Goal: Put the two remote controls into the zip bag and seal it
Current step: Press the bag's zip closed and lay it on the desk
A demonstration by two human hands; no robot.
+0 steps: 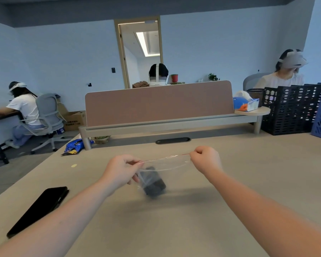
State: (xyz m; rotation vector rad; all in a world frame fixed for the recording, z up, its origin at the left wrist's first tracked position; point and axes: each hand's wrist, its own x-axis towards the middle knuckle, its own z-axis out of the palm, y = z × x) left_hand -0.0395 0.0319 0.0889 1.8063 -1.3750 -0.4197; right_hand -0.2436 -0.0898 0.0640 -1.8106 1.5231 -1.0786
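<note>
Left hand: the left hand (120,171) is pinched shut on the left end of the zip bag's top edge, held above the table (248,182).
Right hand: the right hand (206,159) is closed on the right end of the same edge, well apart from the left, pulling the red strip taut between them.
Zip bag: the zip bag (163,167) hangs in the air between both hands, its mouth edge running left to right, slightly higher on the right.
Contents: a dark, blurred mass (153,184) sags low at the bag's left side; whether it is one remote or two, I cannot tell.
Long axis: the mass appears tilted, upper left to lower right.
Handling: thin, soft, probably slippery film, with the load weighing one corner; best gripped at the strip's ends, as now.
Nearby: a black phone (39,210) lies on the table, lower left.
</note>
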